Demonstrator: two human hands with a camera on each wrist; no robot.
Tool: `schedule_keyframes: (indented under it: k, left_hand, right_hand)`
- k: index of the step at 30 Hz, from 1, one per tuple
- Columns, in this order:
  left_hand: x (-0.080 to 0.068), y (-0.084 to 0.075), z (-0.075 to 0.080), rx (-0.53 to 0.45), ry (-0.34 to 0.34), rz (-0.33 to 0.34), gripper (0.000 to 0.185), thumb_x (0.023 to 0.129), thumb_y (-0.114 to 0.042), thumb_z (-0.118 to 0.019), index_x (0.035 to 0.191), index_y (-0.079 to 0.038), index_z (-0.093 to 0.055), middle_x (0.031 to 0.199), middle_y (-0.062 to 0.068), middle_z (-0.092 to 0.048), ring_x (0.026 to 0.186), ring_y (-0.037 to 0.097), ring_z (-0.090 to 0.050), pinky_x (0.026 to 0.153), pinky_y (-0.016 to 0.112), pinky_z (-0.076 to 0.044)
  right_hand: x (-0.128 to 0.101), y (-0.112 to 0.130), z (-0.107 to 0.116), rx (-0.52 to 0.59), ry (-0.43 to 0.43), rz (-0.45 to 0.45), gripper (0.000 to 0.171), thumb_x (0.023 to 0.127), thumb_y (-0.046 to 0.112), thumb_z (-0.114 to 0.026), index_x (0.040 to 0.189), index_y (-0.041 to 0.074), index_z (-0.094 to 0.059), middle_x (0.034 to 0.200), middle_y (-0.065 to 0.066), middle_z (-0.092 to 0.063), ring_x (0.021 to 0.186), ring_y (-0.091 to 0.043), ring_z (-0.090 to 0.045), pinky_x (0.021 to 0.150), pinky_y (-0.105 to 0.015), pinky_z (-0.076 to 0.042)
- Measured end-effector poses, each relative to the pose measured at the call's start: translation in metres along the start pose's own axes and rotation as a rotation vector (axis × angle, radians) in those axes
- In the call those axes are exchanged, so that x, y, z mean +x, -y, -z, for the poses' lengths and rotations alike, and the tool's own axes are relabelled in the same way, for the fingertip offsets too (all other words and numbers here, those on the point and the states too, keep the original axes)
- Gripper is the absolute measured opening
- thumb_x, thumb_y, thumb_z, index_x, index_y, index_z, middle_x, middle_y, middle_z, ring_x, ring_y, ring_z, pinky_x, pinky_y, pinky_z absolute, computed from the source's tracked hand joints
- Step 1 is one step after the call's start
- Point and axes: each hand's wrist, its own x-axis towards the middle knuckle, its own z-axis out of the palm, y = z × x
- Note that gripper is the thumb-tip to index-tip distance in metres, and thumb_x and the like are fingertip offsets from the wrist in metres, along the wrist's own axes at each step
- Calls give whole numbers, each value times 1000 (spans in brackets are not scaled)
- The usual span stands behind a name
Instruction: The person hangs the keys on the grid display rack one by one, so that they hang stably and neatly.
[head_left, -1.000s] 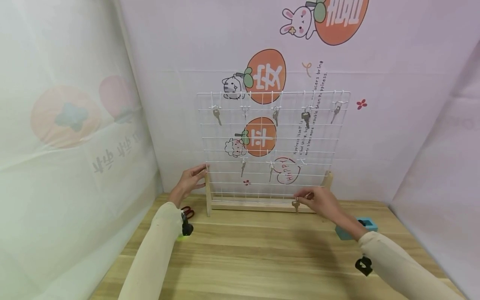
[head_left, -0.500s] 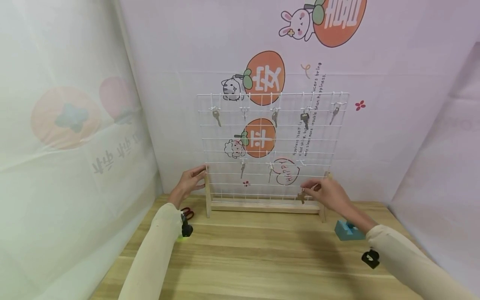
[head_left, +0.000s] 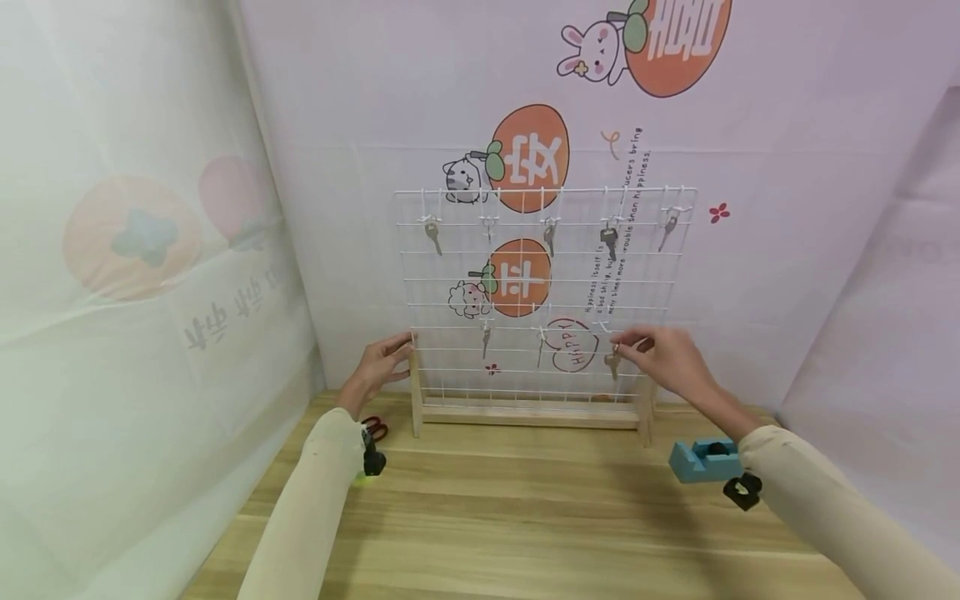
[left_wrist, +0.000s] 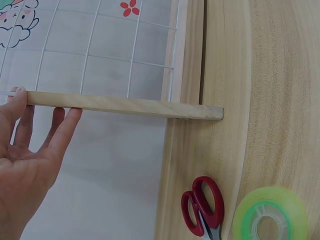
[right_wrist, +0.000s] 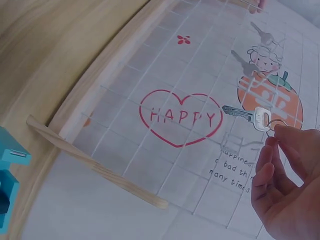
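White wire grid rack [head_left: 525,283] in a wood frame is my landmark, standing at the back of the table [head_left: 510,517]. My left hand [head_left: 377,364] rests on the rack's left post w/ fingers straight, gripping nothing. My right hand [head_left: 667,354] is at the rack's lower right, pinching a silver key [head_left: 612,363] by its ring, key hanging against the wire. Blue tape dispenser [head_left: 701,460] sits right of rack, red scissors [left_wrist: 204,205] left of it
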Motion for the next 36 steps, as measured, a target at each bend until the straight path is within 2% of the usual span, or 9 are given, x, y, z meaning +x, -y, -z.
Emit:
schedule_keyframes:
  k: [8,15,23,36]
  left_hand:
    - [3,3,1,-5,-7,7,49,111,-15,-52,159,-9,-44,166,13,-35,149,35,-38,113,57,-45]
    - [2,2,1,-2,1,5,50,112,-13,-50,160,-7,-40,167,15,-33,150,37,-37,114,59,-43]
    - [3,3,2,-7,-7,14,50,111,-14,-51,159,-7,-42,166,15,-35,150,37,-37,115,59,-42]
    - [5,6,3,-18,-8,4,49,110,-15,-54,158,-8,-45,165,15,-38,150,36,-38,113,57,-45]
  right_hand:
    - [12,3,6,34,-21,-16,15,98,9,-73,111,2,-79,101,-15,-78,86,-31,-73,66,-29,-59]
    - [20,1,4,40,-35,-36,14,98,8,-72,109,1,-79,101,-17,-78,86,-33,-73,66,-26,-57]
    - [26,-2,1,39,-28,-77,17,99,11,-72,110,1,-78,101,-19,-78,87,-34,-74,65,-29,-58]
    - [31,-2,-3,43,3,-84,19,100,14,-71,112,0,-78,104,-19,-77,91,-37,-74,68,-39,-61]
